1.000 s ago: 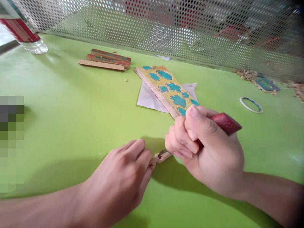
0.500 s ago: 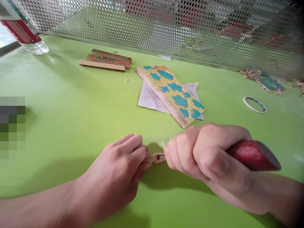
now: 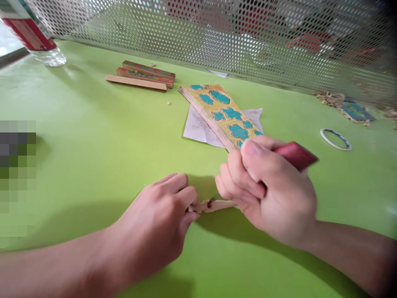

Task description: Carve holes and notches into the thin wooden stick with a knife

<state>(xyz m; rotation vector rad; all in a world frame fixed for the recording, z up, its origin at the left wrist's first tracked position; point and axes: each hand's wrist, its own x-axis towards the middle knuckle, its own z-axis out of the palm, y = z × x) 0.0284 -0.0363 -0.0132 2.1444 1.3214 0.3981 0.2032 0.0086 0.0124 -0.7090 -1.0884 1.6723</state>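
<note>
My left hand (image 3: pixel 169 211) is closed on one end of a small pale wooden piece (image 3: pixel 220 205), low over the green table. That piece has a dark hollow near its middle and narrows toward the right. Above its right part, my right hand (image 3: pixel 266 186) is wrapped round a tool with a dark red handle (image 3: pixel 296 155), whose butt sticks out at the upper right. The tool's working end is mostly hidden; a dark tip seems to show at the hollow.
Behind my hands, a yellow board with blue shapes (image 3: pixel 231 114) lies on white paper (image 3: pixel 198 126). Wooden strips (image 3: pixel 136 82) and a bottle (image 3: pixel 43 41) are at the back left. A tape ring (image 3: pixel 336 139) lies right, before a perforated metal screen (image 3: pixel 198 37).
My right hand has turned and risen with the tool, its handle now pointing more up and back. More of the wooden piece shows. My left hand keeps its hold.
</note>
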